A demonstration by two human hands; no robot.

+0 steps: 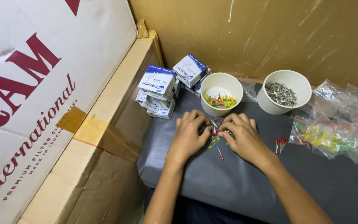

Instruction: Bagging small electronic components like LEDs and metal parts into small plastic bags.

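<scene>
A small heap of red, yellow and green LEDs (215,133) lies on the dark grey surface (228,182). My left hand (190,135) and my right hand (242,136) rest palm down on either side of the heap, fingertips meeting over it and touching the LEDs. Most of the heap is hidden under the fingers, and I cannot tell whether either hand pinches one. A single red LED (220,154) lies just in front of the hands. Behind them stands a white paper cup (221,92) holding mixed coloured LEDs.
A second white cup (284,92) with grey metal parts stands at the back right. Clear bags of LEDs (326,139) lie at the right, beside several loose red LEDs (281,142). Small blue-and-white boxes (159,89) are stacked at the back left. Big cardboard cartons (54,103) wall the left side.
</scene>
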